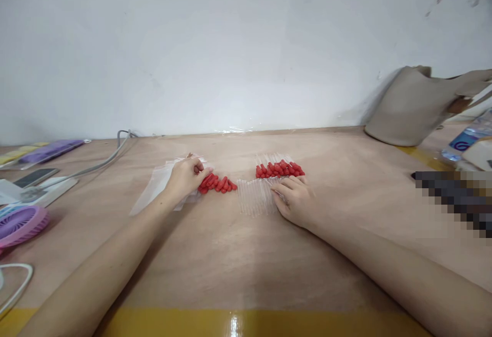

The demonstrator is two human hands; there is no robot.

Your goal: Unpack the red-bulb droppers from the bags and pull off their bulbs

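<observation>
My left hand (186, 174) is at the left end of a loose pile of red rubber bulbs (223, 184), its fingers curled in and the thumb touching the pile. Whatever it may pinch is hidden. Clear plastic zip bags (156, 185) lie under and beside that hand. To the right of the pile, a row of thin clear tubes (255, 198) lies side by side. At the row's right end my right hand (298, 201) is closed, thumb and fingertips on a tube. Just behind it are clear tubes with red bulbs on their near ends (279, 169).
At the left are a purple fan (23, 224), a phone (36, 177), a grey cable (102, 163) and purple and yellow packs (52, 151). A beige bag (407, 106) and a water bottle (467, 137) stand at the right, with a dark pixelated object (453, 196) nearer. The white wall (246, 60) closes the back.
</observation>
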